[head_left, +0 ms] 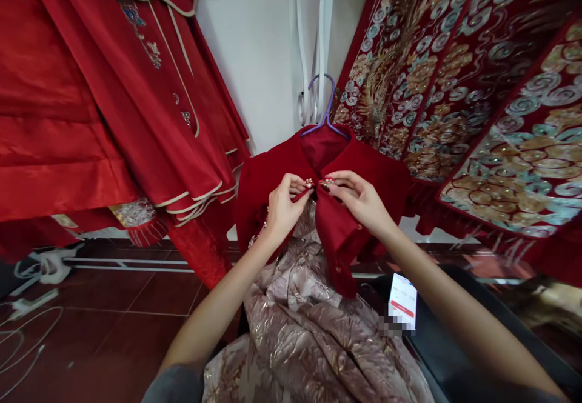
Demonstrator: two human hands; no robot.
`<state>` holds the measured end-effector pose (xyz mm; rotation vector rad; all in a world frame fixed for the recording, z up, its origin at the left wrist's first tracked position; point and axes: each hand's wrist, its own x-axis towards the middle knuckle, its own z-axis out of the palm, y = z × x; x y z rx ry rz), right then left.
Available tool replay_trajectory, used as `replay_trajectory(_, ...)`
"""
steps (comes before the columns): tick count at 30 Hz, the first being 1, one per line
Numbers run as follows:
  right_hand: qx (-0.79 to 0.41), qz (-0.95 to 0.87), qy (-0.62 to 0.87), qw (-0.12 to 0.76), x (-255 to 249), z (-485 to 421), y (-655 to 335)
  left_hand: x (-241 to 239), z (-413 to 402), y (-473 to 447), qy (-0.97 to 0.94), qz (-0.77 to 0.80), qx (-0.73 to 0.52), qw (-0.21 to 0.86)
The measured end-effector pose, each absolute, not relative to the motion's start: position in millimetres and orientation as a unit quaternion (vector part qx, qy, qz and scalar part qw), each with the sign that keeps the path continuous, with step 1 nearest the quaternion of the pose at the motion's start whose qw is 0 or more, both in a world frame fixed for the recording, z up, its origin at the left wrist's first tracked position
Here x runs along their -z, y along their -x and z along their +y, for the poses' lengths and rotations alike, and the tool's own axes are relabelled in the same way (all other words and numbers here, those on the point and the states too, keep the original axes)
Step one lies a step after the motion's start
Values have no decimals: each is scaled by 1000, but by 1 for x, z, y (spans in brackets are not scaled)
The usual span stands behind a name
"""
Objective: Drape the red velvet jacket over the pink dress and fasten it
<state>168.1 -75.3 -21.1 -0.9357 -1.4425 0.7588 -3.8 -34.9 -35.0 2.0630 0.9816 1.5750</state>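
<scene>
A dark red velvet jacket hangs on a purple hanger in front of me, over a pale pink brocade skirt. My left hand pinches the jacket's left front edge at the neck. My right hand pinches the right front edge. Both sets of fingertips meet at a small metallic clasp at the collar. Both hands are closed on the fabric there.
Red embroidered robes hang at the left. Red panels with gold and teal embroidery hang at the right. A white wall with cables is behind. White cords lie on the dark red tiled floor. A phone lies on a dark surface.
</scene>
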Motion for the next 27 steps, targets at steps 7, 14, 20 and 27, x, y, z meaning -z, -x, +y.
replay_trajectory(7, -308, -667, 397, 549, 23, -73, -165, 29, -34, 1, -742, 334, -553, 179)
replay_trajectory(14, -163, -708, 418, 545, 29, -67, -160, 27, -36, 3, -758, 344, -530, 164)
replay_trajectory(20, -125, -717, 420, 542, 31, -65, -162, 23, -38, 8, -796, 333, -498, 90)
replay_trajectory(27, -86, -760, 417, 492, 24, -68, -168, 10, -34, 8, -839, 337, -426, 28)
